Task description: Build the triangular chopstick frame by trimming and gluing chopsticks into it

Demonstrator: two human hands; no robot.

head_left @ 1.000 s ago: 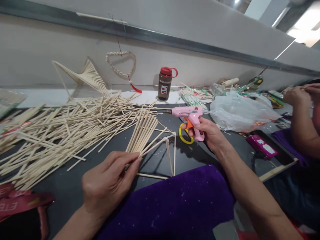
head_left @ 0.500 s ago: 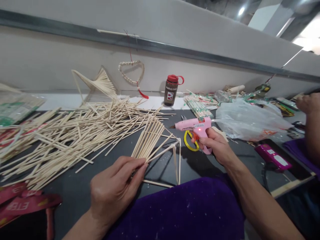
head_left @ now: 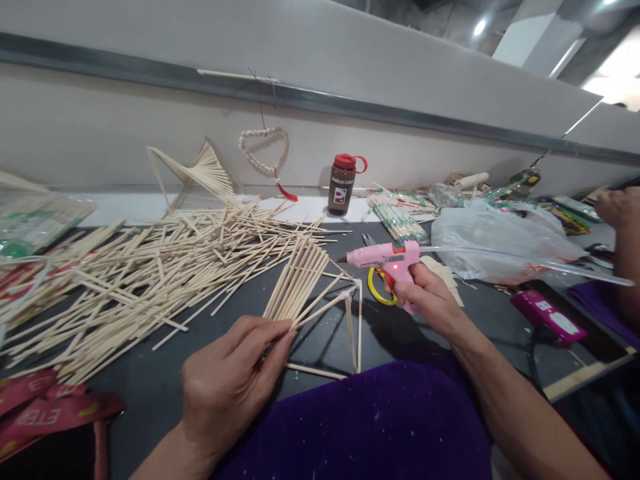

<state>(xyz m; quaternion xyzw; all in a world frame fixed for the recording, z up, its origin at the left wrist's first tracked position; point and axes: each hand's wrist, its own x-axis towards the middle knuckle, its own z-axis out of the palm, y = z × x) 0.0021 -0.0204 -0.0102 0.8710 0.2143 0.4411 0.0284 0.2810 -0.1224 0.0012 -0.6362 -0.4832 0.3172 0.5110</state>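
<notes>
My left hand (head_left: 240,373) pinches the near end of a fan of thin wooden sticks (head_left: 300,283), which belongs to a small stick frame (head_left: 353,333) standing on the dark table. The frame's corners show whitish glue. In my right hand (head_left: 430,293) is a pink hot glue gun (head_left: 383,257), its small light lit red. The gun's nozzle points left, close to the upper right side of the fan. A clear glue stick (head_left: 525,258) runs out of its back. Behind the gun lie scissors (head_left: 376,287) with a yellow handle, partly hidden.
A large heap of loose sticks (head_left: 130,287) spreads across the left. A dark bottle (head_left: 341,190) with a red lid stands near the wall, beside a twisted stick model (head_left: 200,170). Right are a plastic bag (head_left: 485,233), a magenta device (head_left: 550,313) and another person's hand (head_left: 620,207).
The glue gun has shifted slightly left and down, with its nozzle nearer the fan. The long glue stick behind it now shows clearly. My left hand has stayed nearly still.
</notes>
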